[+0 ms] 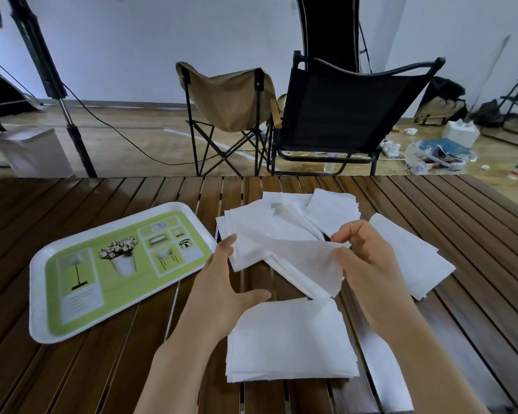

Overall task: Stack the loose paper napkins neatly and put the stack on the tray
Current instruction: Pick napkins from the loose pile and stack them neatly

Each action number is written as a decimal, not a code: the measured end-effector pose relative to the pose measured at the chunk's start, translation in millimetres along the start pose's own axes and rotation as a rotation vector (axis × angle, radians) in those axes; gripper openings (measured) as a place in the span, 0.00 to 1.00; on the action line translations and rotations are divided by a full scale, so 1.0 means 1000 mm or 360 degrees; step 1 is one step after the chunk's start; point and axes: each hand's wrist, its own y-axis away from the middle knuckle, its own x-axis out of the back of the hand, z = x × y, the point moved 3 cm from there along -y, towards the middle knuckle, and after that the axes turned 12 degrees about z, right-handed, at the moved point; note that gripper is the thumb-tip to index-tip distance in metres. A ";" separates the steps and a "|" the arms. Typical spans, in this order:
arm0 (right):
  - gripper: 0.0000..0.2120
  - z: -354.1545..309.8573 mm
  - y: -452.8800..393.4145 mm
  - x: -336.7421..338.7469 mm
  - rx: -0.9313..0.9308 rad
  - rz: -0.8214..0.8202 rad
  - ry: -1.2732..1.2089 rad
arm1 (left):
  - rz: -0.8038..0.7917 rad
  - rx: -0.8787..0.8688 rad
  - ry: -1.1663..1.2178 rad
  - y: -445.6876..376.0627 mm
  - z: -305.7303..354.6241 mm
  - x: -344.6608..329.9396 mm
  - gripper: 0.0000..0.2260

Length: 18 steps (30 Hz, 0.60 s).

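Your right hand [368, 264] pinches one lifted napkin [299, 258] at its right corner, thumb and fingers [346, 234] closed narrowly on the paper; the sheet hangs slack, its long axis running from that corner leftward toward the tray [42, 318]. Your left hand [222, 282] meets the same sheet's left edge with nearly straight fingertips, thumb spread wide toward the right; whether it truly grips the paper cannot be told. The tray, white-rimmed with a green printed panel, lies flat on the slatted wooden desk [108, 372], its long axis slanting from near-left to far-right, and carries no napkins. Right of the tray, nearest you, sits the squared stack [290, 345], edges roughly aligned, its sides nearly parallel to the desk slats. Beyond that stack, just past the tray's far-right corner, the loose pile [284, 222] overlaps at mixed angles, one folded napkin at its far right turned so a corner points away from you. Farthest right from the tray, another flat sheaf of napkins [413, 258] lies with its long axis slanting from far-left to near-right. Behind the desk stand a tan folding chair [231, 100] and a black chair [344, 115].
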 end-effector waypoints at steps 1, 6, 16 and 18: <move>0.10 0.000 0.001 0.000 -0.0020 -0.0028 -0.0042 | 0.0022 -0.0007 0.0043 -0.001 0.001 0.001 0.45; 0.08 -0.001 0.000 0.001 -0.0192 -0.0046 -0.0287 | -0.0045 0.0083 0.0379 -0.002 0.000 0.005 0.25; 0.33 0.027 0.006 0.010 -0.1033 -0.0339 -0.0163 | -0.0086 0.0097 0.0530 0.003 0.010 0.005 0.08; 0.29 0.027 0.005 0.012 -0.0963 -0.0373 -0.0138 | -0.0062 0.0096 0.0502 0.004 0.008 0.006 0.09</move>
